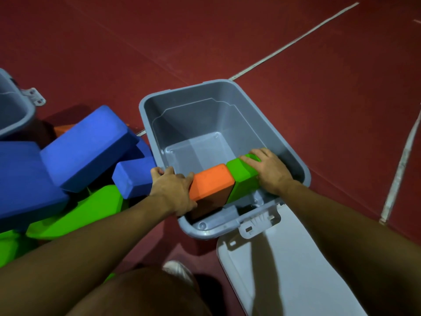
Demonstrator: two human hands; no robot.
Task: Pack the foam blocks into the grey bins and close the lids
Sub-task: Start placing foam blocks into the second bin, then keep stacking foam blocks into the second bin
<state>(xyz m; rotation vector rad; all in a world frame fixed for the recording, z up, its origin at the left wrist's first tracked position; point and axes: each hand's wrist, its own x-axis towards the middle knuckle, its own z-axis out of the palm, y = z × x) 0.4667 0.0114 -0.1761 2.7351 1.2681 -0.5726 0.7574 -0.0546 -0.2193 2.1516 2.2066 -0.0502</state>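
Observation:
An open grey bin (230, 103) stands on the red floor in the middle of the head view. Inside its near end an orange foam block (210, 182) and a green foam block (242, 176) stand side by side. My left hand (174, 189) grips the orange block's left side, fingers over the bin's rim. My right hand (267, 168) lies on top of the green block, holding it. The bin's white lid (284, 265) hangs open toward me, hinged at the near rim. Left of the bin lies a pile of blue foam blocks (88, 144) and green foam blocks (75, 213).
A second grey bin (13, 110) shows at the left edge, partly cut off. White tape lines (293, 42) cross the red floor behind and to the right. My knee and a white shoe (177, 270) sit at the bottom, close to the lid.

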